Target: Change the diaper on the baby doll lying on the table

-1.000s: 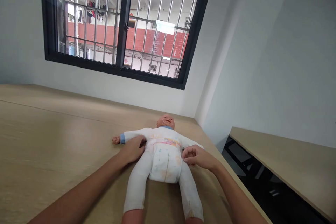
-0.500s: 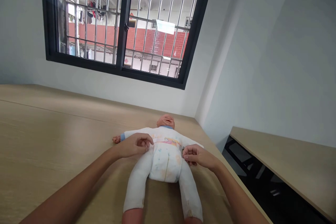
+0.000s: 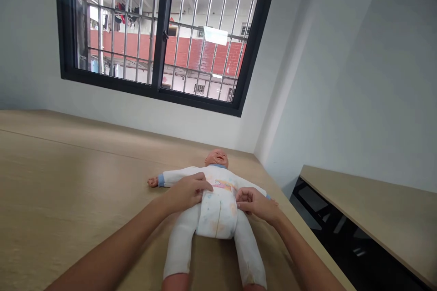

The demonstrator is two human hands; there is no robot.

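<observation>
As the left hand (image 3: 187, 192) lies open on the diaper (image 3: 216, 214), the right hand (image 3: 256, 203) pinches its side.

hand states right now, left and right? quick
Left hand: resting on the doll at its waist, fingers over the diaper top; grip cannot be told.
Right hand: closed, pinching the diaper's side.

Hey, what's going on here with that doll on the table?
A person leans over a doll that lies on its back, arms and legs spread, on a wooden table below a barred window. The doll wears a white suit and a diaper. The left hand rests on the diaper's waistband at one side. The right hand seems to pinch the diaper's edge at the other side.
</observation>
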